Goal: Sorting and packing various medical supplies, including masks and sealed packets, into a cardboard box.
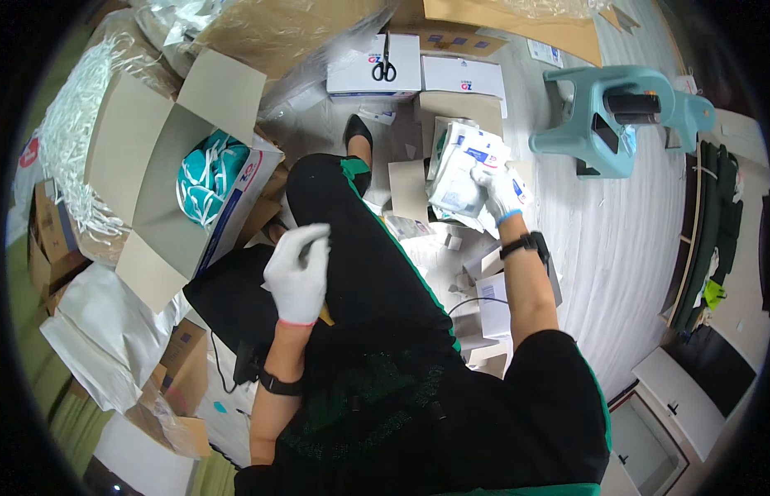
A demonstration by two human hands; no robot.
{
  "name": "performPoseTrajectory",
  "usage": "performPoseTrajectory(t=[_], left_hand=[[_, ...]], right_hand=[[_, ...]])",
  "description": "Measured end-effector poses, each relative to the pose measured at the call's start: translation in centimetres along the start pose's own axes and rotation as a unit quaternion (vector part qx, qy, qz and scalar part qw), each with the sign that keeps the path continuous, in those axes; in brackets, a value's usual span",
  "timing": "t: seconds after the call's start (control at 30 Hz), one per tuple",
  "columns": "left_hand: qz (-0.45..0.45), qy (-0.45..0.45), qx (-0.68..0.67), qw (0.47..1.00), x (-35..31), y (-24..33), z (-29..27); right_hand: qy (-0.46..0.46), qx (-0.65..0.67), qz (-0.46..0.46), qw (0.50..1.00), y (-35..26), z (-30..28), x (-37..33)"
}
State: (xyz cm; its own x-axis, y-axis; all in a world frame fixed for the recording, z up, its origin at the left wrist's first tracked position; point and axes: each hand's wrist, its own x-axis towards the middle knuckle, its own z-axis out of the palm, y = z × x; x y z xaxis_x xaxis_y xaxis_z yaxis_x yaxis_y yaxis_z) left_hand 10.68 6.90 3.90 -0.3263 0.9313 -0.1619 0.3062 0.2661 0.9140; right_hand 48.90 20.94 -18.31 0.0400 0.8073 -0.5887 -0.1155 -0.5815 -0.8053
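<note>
Looking at that pile of flat packets (461, 180), my worry is a slide. They sit at the mouth of the small open box (406, 190) on the right, overlapping at odd angles and rising past its flaps, so one tug on a lower packet could send the top ones over the edge.

The gloved right hand (502, 193) is on the near right side of the stack with its fingertips on the top packet. Can't tell if it's actually pinching one or just resting there. If that's a loose one-handed grip, smooth wrapping against glove fabric could slip, or two packets could come up together.

The gloved left hand (297, 274) isn't helping: it's over the lap, fingers loosely curled, thumb apart, nothing visible in it.

Other stuff I'd watch: the black scissors (385, 69) lie loose on the white carton (348, 76) at the far side, so a knock from the black shoe (357, 127) might shift them. And that thin cable (476, 299) just nearer than the packets could snag a sleeve or a box flap.
</note>
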Motion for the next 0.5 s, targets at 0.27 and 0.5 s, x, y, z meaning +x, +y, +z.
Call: performPoseTrajectory(t=[0.27, 0.5], left_hand=[[0.044, -0.081, 0.140, 0.986, 4.3, 6.0, 8.3], [0.144, -0.131, 0.185, 0.963, 4.6, 4.8, 2.0]], right_hand=[[-0.241, 0.151, -0.026, 0.958, -8.5, 11.1, -12.9], [-0.180, -0.197, -0.289, 0.920, -16.3, 16.6, -17.2]])
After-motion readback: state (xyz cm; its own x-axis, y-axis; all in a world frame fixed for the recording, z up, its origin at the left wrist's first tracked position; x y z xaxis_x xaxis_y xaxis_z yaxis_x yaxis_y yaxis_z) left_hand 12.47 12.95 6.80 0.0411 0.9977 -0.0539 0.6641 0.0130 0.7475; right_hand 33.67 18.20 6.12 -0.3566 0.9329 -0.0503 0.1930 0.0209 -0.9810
